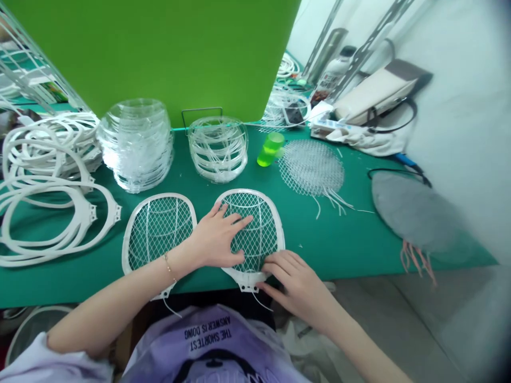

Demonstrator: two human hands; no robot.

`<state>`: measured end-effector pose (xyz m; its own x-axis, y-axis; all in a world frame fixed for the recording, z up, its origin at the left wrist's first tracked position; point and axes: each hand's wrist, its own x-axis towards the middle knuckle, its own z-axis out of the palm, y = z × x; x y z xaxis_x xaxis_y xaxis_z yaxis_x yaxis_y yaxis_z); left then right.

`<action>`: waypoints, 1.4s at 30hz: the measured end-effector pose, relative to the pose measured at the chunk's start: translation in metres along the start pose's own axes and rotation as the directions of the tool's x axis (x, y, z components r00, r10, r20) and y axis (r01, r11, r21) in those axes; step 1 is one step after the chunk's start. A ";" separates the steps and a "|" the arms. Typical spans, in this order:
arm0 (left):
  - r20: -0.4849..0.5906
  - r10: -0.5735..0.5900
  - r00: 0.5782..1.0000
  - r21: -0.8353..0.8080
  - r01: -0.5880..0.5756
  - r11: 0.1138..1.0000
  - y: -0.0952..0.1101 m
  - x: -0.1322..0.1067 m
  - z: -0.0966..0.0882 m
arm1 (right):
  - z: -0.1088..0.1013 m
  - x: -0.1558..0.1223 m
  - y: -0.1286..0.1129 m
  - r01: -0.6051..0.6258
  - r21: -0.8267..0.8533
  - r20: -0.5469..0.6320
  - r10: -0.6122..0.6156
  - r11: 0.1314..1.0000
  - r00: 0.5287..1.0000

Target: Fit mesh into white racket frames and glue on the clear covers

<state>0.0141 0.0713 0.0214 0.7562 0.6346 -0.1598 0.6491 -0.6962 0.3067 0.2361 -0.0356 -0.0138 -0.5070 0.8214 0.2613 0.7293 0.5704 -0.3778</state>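
On the green table lies a white mosquito-swatter racket head [259,213] with metal mesh and a thin wire trailing from its neck. My left hand [217,236] rests on its left part, fingers spread over the mesh and rim. With fingers above and thumb below, my right hand [293,276] pinches the lower right rim near the neck. Partly under my left forearm is a second meshed racket head [159,223], also with a wire at its neck.
White racket frames [59,183] are piled at left. Behind stand two stacks of clear plastic rings, a taller stack [136,143] and a shorter stack [219,151]. A green cylinder [271,149], mesh sheets [313,167] and a grey mesh stack [415,210] lie right. A green panel [159,53] rises behind.
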 end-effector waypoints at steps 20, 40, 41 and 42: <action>0.138 0.011 0.990 0.038 -0.016 0.999 0.001 0.004 0.002 | 0.011 -0.004 -0.015 -0.138 -0.014 0.001 0.138 0.990 0.990; -0.273 0.029 0.962 0.125 0.005 0.992 -0.031 -0.075 0.014 | -0.078 -0.053 0.132 -0.870 0.250 -0.617 0.763 0.426 0.196; -0.326 0.019 0.945 0.150 0.032 0.988 -0.036 -0.083 0.015 | -0.094 -0.071 0.160 -0.942 0.212 -0.652 0.755 0.261 0.062; -0.372 0.020 0.928 0.164 0.045 0.985 -0.036 -0.087 0.017 | -0.107 -0.088 0.185 -0.976 0.186 -0.634 0.773 0.110 -0.034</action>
<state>-0.0739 0.0357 0.0086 0.6835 0.7001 0.2066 0.6873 -0.7126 0.1408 0.4641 -0.0022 -0.0117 0.8719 0.4137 0.2620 0.4897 -0.7393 -0.4622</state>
